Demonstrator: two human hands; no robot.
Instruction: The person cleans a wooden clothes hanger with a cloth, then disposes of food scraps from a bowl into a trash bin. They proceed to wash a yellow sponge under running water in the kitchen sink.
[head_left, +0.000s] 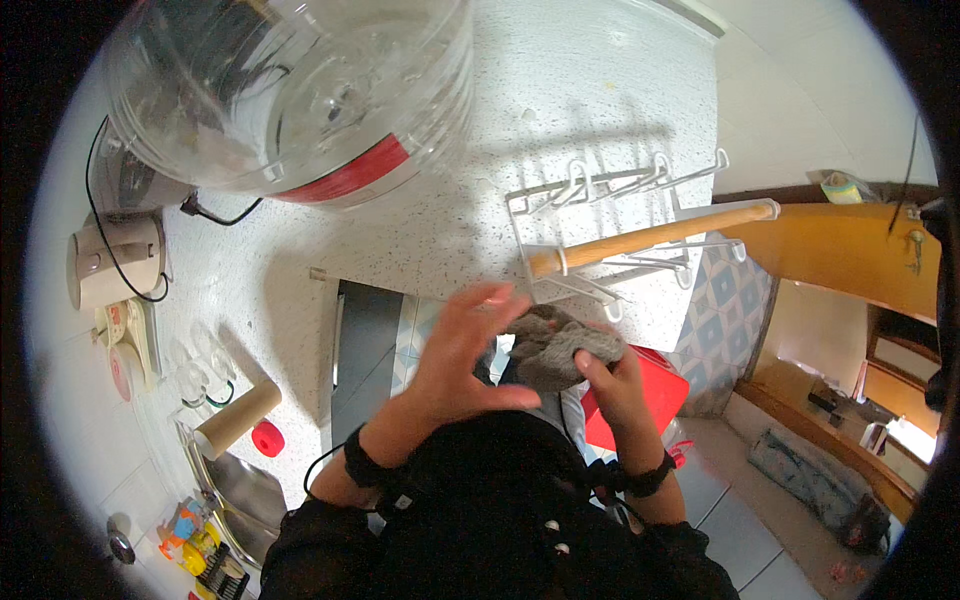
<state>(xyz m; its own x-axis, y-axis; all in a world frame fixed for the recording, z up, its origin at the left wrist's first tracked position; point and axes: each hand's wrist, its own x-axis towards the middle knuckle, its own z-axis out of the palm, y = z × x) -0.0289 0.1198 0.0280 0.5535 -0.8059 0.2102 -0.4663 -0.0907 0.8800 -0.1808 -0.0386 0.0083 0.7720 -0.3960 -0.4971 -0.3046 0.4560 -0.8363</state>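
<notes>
My right hand (615, 382) grips a crumpled grey-brown cloth (555, 349) close to my body, its thumb pressed on the fabric. Just left of the cloth, my left hand (469, 360) is spread, thumb and fingers apart, with nothing between them. Beyond both hands, a white wire rack (585, 187) rests on the speckled white countertop (420, 247). A wooden rolling pin (660, 236) lies across the rack. At the upper left stands a large clear plastic container (322, 97) with a red band.
A red box (649, 397) is below the counter's right edge. To the left are a beige kettle-like appliance (120, 259), a cardboard tube (238, 420), a red lid (267, 439) and a steel sink (244, 487). An orange wooden door or panel (847, 247) stands at the right.
</notes>
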